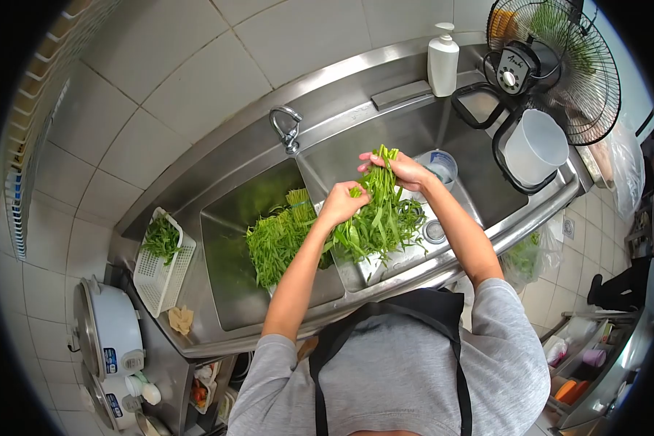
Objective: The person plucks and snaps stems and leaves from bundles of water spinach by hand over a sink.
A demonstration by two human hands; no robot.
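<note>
A bunch of leafy green vegetables (378,207) hangs over the middle basin, stems up and leaves down. My right hand (402,171) grips the bunch near its stem ends. My left hand (344,203) has its fingers pinched on stems at the bunch's left side. More greens (280,243) lie in the left basin, below and left of my left hand. A white basket (180,272) with some leaves stands left of that basin. Behind my right wrist, a clear round container (442,167) sits in the sink.
A chrome faucet (287,131) rises behind the basins. At the right are a white pump bottle (443,62), a translucent tub (536,147) and a black fan (552,65). Rice cookers (116,327) stand at the lower left. A person's dark-clothed leg (621,289) shows at the far right.
</note>
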